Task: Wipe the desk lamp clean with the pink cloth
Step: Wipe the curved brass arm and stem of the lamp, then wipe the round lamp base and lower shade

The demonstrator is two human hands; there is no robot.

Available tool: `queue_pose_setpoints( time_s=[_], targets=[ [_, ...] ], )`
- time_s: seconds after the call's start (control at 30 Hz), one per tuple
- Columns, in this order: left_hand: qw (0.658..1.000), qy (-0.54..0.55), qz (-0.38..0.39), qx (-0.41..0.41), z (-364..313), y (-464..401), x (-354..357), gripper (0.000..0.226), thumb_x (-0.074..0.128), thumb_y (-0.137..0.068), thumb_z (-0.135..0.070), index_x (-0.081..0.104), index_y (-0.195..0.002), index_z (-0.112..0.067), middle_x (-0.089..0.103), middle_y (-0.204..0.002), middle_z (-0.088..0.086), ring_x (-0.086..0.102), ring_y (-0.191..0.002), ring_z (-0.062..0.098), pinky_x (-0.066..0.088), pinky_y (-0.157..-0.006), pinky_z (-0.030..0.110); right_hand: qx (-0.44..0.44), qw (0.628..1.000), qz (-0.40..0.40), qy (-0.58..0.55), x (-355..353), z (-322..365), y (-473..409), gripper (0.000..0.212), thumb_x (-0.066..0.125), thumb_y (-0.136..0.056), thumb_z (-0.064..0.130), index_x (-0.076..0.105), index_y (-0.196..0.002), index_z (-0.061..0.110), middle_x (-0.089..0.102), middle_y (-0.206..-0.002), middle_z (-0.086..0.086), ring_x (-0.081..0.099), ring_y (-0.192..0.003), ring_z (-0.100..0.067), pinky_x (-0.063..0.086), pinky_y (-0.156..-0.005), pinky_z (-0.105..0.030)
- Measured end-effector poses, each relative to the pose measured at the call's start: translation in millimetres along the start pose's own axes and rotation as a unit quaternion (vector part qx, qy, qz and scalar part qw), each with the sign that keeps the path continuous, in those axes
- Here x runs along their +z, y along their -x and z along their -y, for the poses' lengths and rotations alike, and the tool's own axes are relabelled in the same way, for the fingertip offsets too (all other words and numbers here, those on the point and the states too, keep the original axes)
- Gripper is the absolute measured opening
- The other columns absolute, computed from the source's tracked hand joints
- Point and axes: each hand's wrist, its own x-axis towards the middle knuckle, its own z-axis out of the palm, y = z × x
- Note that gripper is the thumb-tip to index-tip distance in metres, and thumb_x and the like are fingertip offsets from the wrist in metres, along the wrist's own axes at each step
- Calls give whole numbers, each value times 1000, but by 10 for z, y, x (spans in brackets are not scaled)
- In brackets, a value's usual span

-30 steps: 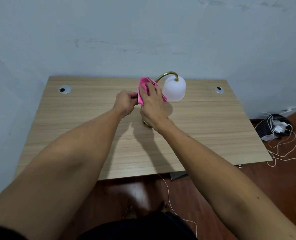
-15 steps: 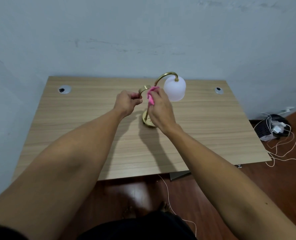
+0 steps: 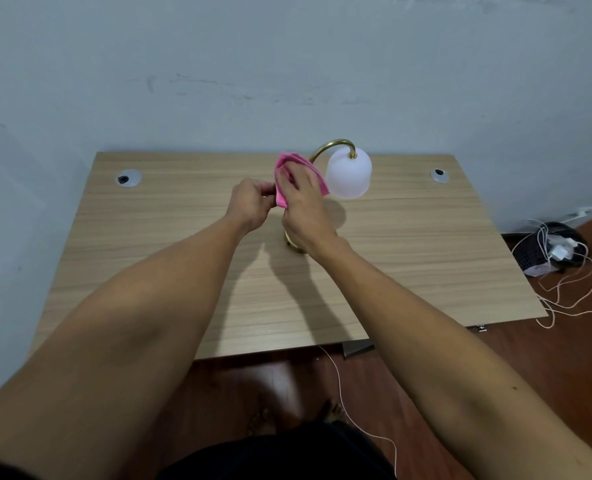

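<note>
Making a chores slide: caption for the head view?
Right hand wipes the brass desk lamp with a pink cloth while the left hand steadies it.

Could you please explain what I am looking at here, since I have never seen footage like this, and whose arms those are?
There is no machine here. The picture comes from a camera worn on a person's head, looking forward and down, so the two bare arms are the wearer's own.

On the wooden desk stands a desk lamp with a curved brass neck and a white shade. The right hand presses a pink cloth against the upper part of the lamp's stem. The left hand is closed right beside the cloth, seemingly steadying the lamp, though what its fingers grip is hidden.

The desk also has two round cable holes. On the floor to the right lies a tangle of cables.
</note>
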Motion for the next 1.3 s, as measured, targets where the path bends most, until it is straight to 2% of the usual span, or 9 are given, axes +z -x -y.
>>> queue_pose_setpoints(
  time_s=[0.1,0.23,0.43,0.53,0.67,0.9,1.1,1.2,1.3],
  targets=[
    [1000,-29,-5,-5,33,-8,-3,20,66,-86,-8,81,-99,-13,80,-92,11,59,-87,5,50,-78,23,-58,997,14,52,-24,-3,4,56,54,-71,-10,63,-126,-6,62,-129,-18,51,-121,-38,43,-105,-44],
    [999,28,-1,-23,4,-5,14,21,75,-89,-11,80,-109,-10,77,-100,-1,65,-97,4,41,-70,-3,17,999,-19,33,-143,-36,8,50,44,-72,-9,63,-118,2,59,-128,-12,47,-119,-33,38,-92,-32],
    [1000,-17,1,-8,37,-23,1,16,67,-87,-3,81,-94,-10,67,-76,2,55,-85,6,37,-62,3,-99,994,10,37,-84,-105,4,37,49,-82,-4,70,-113,-5,67,-118,-17,51,-116,-34,37,-107,-35],
    [1000,4,12,-1,16,-11,-17,15,75,-88,-11,81,-102,-11,73,-86,-2,60,-89,3,38,-69,0,-23,998,0,-55,-36,-217,195,26,51,-88,-2,73,-102,2,70,-115,-12,54,-116,-30,36,-102,-27],
    [999,16,10,-34,18,-41,-18,14,75,-90,-13,78,-102,-8,73,-92,0,63,-91,8,40,-74,6,160,978,44,-126,-115,-499,449,29,47,-86,-8,71,-87,7,70,-102,-8,60,-99,-26,44,-85,-33],
    [997,42,-32,-58,13,-86,27,15,70,-94,-11,77,-107,-8,74,-98,1,64,-94,9,38,-68,-6,347,911,54,-215,-300,-805,672,35,44,-95,3,71,-115,14,72,-116,1,63,-105,-16,48,-86,-31],
    [978,93,-135,-128,76,-24,224,29,75,-89,-25,71,-111,-6,74,-91,7,73,-81,16,55,-79,24,502,828,1,-249,-159,-1191,685,35,41,-99,20,73,-112,14,73,-106,-9,67,-105,-34,54,-94,-47],
    [969,104,-113,-192,203,40,444,26,75,-89,-34,70,-98,-9,77,-92,13,76,-81,23,59,-78,32,514,808,-26,-287,-94,-1348,606,41,43,-94,28,74,-116,14,74,-107,-12,68,-104,-35,54,-94,-47],
    [972,95,-82,-201,278,88,665,26,73,-89,-40,74,-98,-16,76,-95,6,73,-95,24,58,-93,41,505,807,-14,-307,39,-1533,485,37,44,-98,30,71,-120,17,72,-112,-8,67,-105,-30,53,-95,-46]
  ],
)
